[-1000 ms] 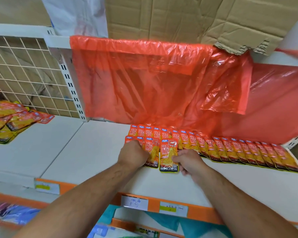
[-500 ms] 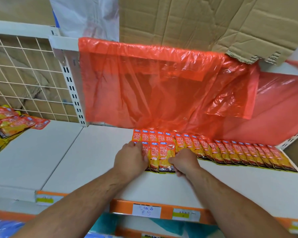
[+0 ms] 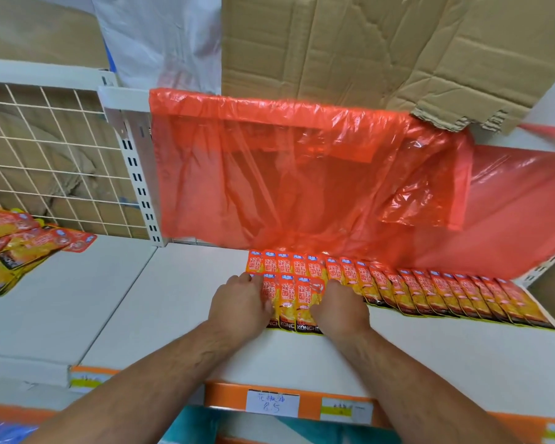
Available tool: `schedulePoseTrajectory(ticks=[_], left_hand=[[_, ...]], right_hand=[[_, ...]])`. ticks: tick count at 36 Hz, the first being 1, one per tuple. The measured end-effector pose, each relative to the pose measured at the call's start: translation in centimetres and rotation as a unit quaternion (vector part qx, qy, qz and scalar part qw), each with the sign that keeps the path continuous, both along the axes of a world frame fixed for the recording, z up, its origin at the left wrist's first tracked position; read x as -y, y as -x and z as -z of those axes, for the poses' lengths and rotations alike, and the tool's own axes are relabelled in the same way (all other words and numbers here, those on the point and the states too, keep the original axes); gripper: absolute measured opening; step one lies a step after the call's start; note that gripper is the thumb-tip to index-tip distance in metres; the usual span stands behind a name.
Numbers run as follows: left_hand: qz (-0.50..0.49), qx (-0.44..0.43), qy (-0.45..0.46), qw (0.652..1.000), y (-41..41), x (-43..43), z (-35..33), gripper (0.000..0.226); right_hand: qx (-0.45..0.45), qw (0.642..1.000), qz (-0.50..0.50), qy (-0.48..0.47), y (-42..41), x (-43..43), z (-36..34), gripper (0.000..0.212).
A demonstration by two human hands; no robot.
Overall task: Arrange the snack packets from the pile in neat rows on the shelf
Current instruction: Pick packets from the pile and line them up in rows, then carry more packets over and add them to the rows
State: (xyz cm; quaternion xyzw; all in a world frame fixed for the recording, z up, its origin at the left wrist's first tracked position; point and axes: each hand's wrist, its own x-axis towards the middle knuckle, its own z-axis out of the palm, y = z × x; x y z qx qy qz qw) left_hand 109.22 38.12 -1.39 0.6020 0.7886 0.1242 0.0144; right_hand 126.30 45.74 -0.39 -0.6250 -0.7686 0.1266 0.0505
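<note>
A long row of overlapping orange and yellow snack packets (image 3: 430, 290) runs along the back of the white shelf (image 3: 161, 315), from its middle to the right end. In front of the row's left end lie a few more front packets (image 3: 298, 302), side by side. My left hand (image 3: 241, 302) presses on their left side and my right hand (image 3: 338, 310) on their right side, fingers laid over the packets. A loose pile of the same packets (image 3: 20, 248) lies on the neighbouring shelf at far left.
A red plastic sheet (image 3: 302, 174) hangs behind the row, touching the packets' tops. Flattened cardboard (image 3: 366, 52) lies on the shelf above. A wire mesh back panel (image 3: 55, 161) stands at left. Price labels (image 3: 271, 405) sit on the orange shelf edge.
The front packets have slid back toward the rear row and closed up. My right hand went from pinching one packet's edge to pressing on the group; both hands moved forward.
</note>
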Motion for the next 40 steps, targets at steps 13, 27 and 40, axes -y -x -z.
schedulePoseTrajectory(ticks=[13,27,40], left_hand=[[-0.068,-0.040,0.039,0.996,0.8,3.7,-0.3,0.063],[-0.220,0.000,0.051,0.974,7.9,14.5,-0.5,0.066],[-0.238,0.009,0.034,0.971,22.1,25.1,-0.7,0.066]], right_hand=[[0.017,0.959,-0.276,-0.062,2.1,1.8,-0.2,0.059],[-0.014,0.907,-0.421,-0.006,12.0,8.3,-0.9,0.065],[-0.020,0.900,-0.436,-0.017,26.8,18.2,-1.3,0.062]])
